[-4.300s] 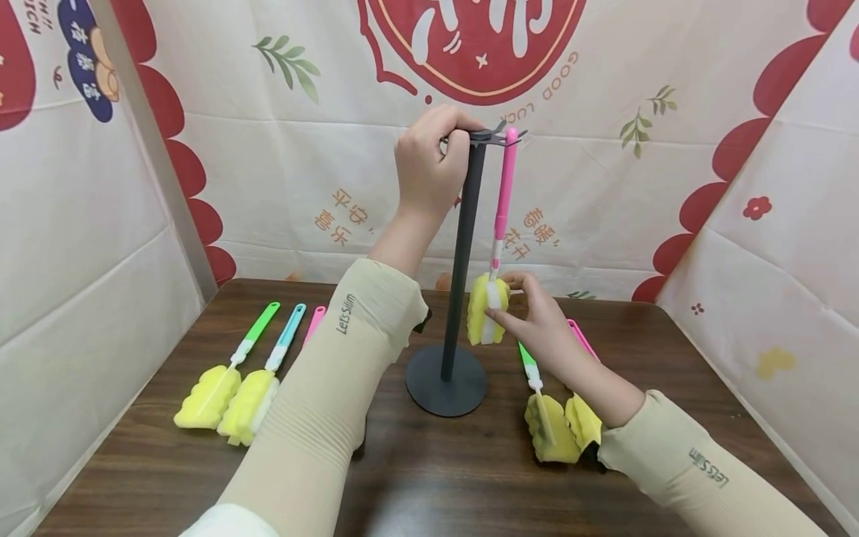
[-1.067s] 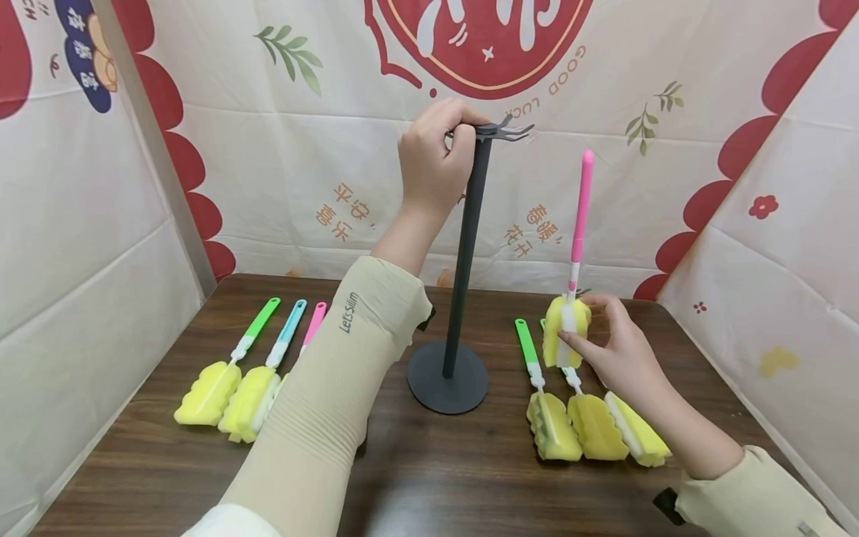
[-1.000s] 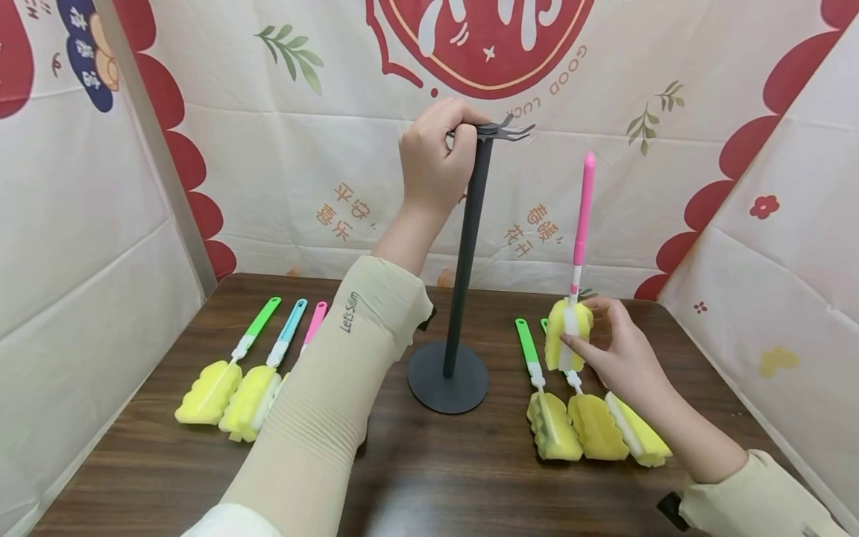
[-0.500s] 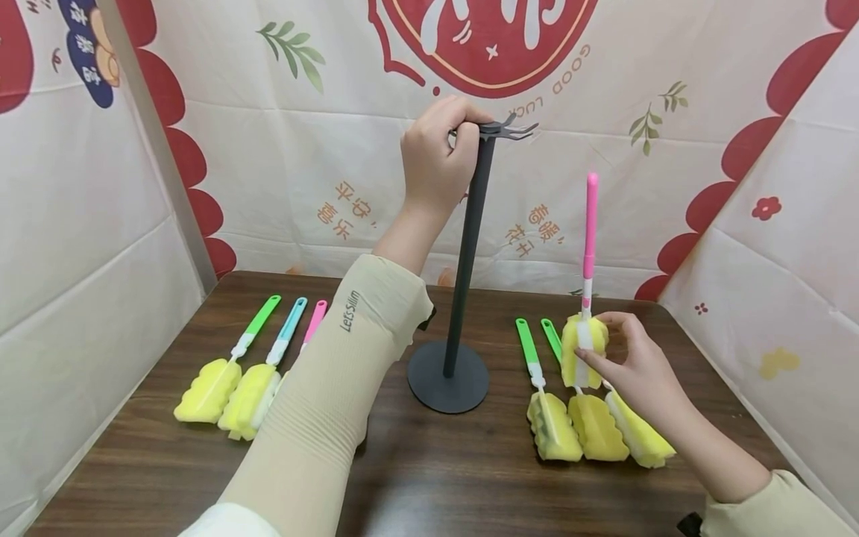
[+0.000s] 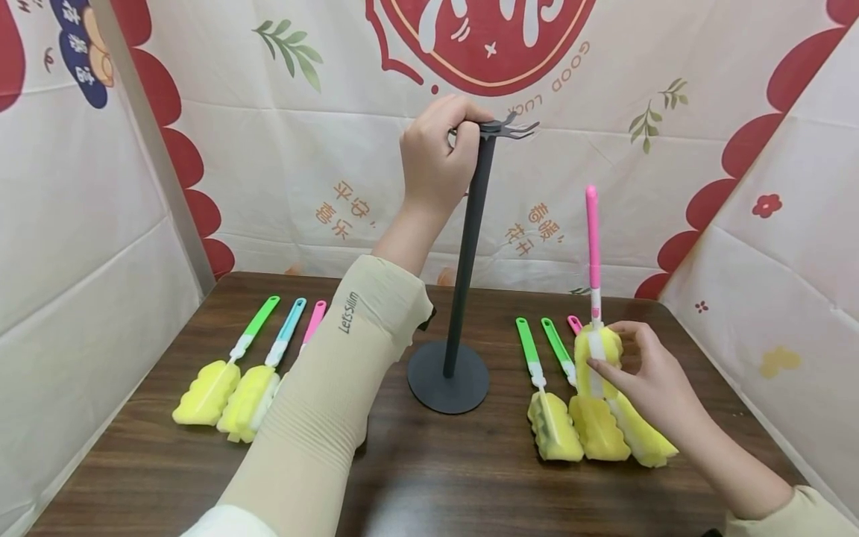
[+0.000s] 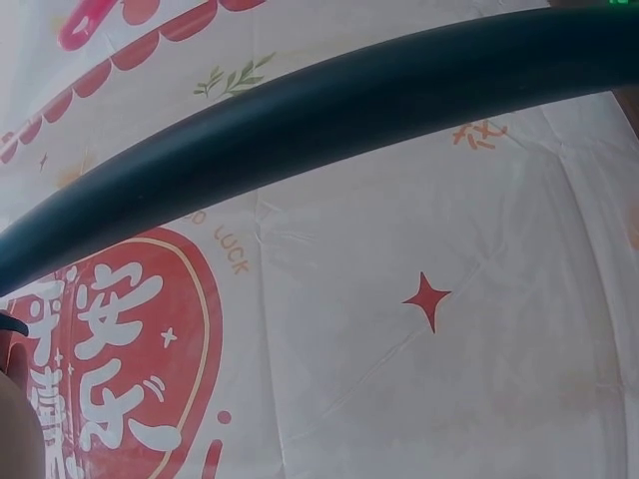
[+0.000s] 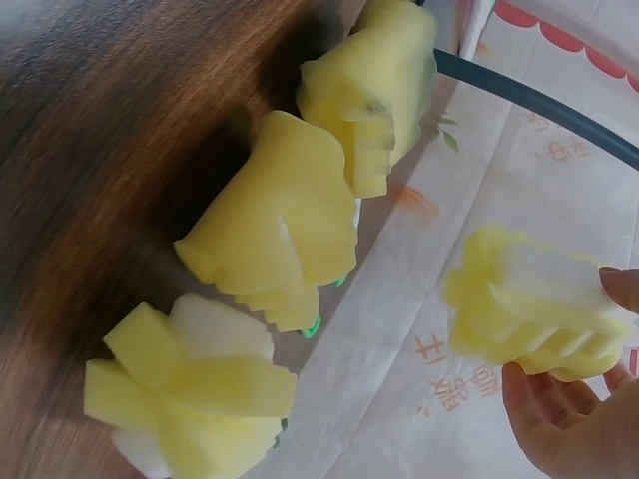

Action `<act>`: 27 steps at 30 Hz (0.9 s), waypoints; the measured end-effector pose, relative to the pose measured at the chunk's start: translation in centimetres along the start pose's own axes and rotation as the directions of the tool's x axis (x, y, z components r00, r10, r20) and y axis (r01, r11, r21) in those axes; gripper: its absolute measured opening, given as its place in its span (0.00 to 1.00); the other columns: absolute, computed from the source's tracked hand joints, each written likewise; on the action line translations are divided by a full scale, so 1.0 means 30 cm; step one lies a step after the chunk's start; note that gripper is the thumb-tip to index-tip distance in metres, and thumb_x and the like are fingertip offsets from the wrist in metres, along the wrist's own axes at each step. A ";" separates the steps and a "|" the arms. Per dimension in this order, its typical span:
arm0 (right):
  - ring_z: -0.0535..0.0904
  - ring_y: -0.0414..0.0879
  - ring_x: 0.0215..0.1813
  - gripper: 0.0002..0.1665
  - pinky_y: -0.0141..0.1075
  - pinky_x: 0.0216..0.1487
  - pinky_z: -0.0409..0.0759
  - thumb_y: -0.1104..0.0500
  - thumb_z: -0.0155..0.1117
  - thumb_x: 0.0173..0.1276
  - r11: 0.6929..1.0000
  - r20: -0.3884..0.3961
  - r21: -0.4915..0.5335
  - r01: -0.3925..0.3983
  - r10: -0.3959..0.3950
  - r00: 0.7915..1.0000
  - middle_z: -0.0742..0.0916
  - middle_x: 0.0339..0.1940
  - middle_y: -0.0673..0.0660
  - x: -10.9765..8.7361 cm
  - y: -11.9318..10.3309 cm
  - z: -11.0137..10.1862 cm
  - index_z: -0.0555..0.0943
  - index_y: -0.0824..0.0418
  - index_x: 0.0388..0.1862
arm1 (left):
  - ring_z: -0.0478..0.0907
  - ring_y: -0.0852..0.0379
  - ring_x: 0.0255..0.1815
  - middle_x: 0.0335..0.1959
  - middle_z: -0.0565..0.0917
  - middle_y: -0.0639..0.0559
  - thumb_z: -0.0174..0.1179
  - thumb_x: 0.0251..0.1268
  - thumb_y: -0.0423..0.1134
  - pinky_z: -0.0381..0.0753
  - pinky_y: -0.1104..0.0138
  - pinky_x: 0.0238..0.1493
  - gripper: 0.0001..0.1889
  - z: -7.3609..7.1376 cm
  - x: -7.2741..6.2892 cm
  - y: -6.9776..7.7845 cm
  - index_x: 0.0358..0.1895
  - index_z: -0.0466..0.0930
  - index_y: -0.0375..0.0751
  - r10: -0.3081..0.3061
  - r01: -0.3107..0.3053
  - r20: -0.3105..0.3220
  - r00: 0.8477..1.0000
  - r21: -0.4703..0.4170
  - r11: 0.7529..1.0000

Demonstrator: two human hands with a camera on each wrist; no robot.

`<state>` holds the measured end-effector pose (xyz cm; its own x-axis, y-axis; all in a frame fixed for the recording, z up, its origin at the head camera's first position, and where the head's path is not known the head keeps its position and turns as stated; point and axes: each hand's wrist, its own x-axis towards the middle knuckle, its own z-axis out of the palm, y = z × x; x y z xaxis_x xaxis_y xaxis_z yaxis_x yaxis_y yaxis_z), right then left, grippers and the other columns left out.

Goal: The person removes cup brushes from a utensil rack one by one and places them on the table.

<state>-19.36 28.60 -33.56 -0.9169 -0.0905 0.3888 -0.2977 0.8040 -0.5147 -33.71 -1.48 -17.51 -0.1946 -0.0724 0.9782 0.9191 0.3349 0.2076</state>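
Note:
My left hand [image 5: 439, 153] grips the top of a black stand [image 5: 467, 246], where thin hooks [image 5: 520, 133] fan out on the right. My right hand [image 5: 654, 377] pinches the yellow-and-white sponge head of a bottle brush [image 5: 592, 246] by its side, thumb in front. That brush is held upright, pink handle on top, above the row on the right. Behind and below it lie a green-handled brush [image 5: 557, 425], a second green-handled brush [image 5: 599, 429] and a pink-handled brush [image 5: 644, 436]. In the right wrist view the held sponge [image 7: 539, 304] is apart from the three sponge heads on the table.
On the left side of the wooden table [image 5: 443, 477] lie a green-handled brush [image 5: 209, 391], a blue-handled brush [image 5: 250, 403] and a pink-handled one [image 5: 315, 321], partly hidden by the left sleeve [image 5: 322, 403]. The stand's round base [image 5: 448, 388] sits mid-table. A printed cloth [image 5: 322, 149] hangs behind.
Earlier the pink-handled brush was up at the stand's hooks. My right hand has moved it right, away from the stand, and lowered it over the right row. The left hand stays on the stand.

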 end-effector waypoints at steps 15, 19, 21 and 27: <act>0.73 0.26 0.39 0.30 0.25 0.33 0.77 0.58 0.71 0.62 0.999 -0.007 -0.021 -0.036 0.036 0.999 0.80 0.45 0.62 -0.034 0.046 -0.025 0.68 0.65 0.58 | 0.77 0.58 0.32 0.27 0.84 0.48 0.45 0.65 0.31 0.72 0.73 0.36 0.16 -0.001 -0.007 0.003 0.29 0.84 0.34 0.003 -0.003 -0.003 1.000 -0.004 1.000; 0.79 0.34 0.37 0.31 0.28 0.31 0.79 0.58 0.71 0.63 0.998 0.010 -0.014 -0.059 0.059 0.998 0.80 0.46 0.64 -0.036 0.060 -0.028 0.68 0.66 0.58 | 0.77 0.58 0.31 0.28 0.84 0.48 0.45 0.65 0.30 0.72 0.73 0.35 0.16 -0.003 -0.007 0.002 0.29 0.84 0.34 0.005 -0.005 -0.005 1.000 -0.007 1.000; 0.82 0.44 0.38 0.31 0.29 0.31 0.79 0.57 0.71 0.63 0.997 0.019 -0.017 -0.069 0.070 0.997 0.80 0.46 0.65 -0.038 0.064 -0.030 0.67 0.65 0.59 | 0.77 0.58 0.32 0.28 0.84 0.48 0.45 0.65 0.30 0.72 0.73 0.36 0.16 -0.005 -0.005 0.002 0.29 0.85 0.34 0.001 -0.002 -0.008 1.000 -0.008 1.000; 0.83 0.61 0.42 0.32 0.34 0.27 0.79 0.52 0.68 0.66 0.992 0.043 -0.026 -0.126 0.127 0.991 0.79 0.49 0.68 -0.049 0.076 -0.039 0.66 0.64 0.61 | 0.77 0.58 0.33 0.29 0.84 0.47 0.45 0.65 0.30 0.73 0.73 0.37 0.16 -0.009 -0.003 0.002 0.30 0.85 0.34 -0.001 0.001 -0.008 1.000 -0.010 1.000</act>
<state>-18.36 31.26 -34.41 -0.9578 -0.0129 0.2872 -0.1729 0.8239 -0.5397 -33.55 -1.70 -17.57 -0.1927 -0.0807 0.9779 0.9225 0.3249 0.2086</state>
